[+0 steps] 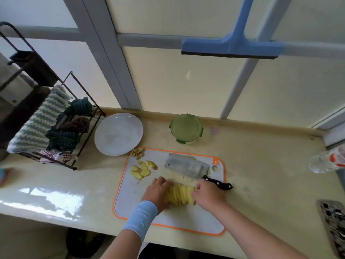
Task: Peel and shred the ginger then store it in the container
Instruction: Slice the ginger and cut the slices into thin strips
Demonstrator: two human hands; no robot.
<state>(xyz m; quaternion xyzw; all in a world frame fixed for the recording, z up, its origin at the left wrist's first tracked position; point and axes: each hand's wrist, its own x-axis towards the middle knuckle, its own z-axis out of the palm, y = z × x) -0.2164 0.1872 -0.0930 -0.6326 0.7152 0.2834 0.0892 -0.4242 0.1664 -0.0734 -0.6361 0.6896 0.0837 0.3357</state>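
Two hands bracket a row of ginger slices [179, 195] at lower centre of the head view, on the orange-rimmed cutting board [130, 200]. The left hand [156, 191] and right hand [209, 197] each curl their fingers against one end, squeezing the row between them. Loose ginger pieces [141, 170] lie at the board's upper left. The cleaver [186, 167] lies flat above the row. The lidded green container [186, 128] stands at centre frame, beyond the board.

Home kitchen: countertop [261, 174], dish rack [74, 128].
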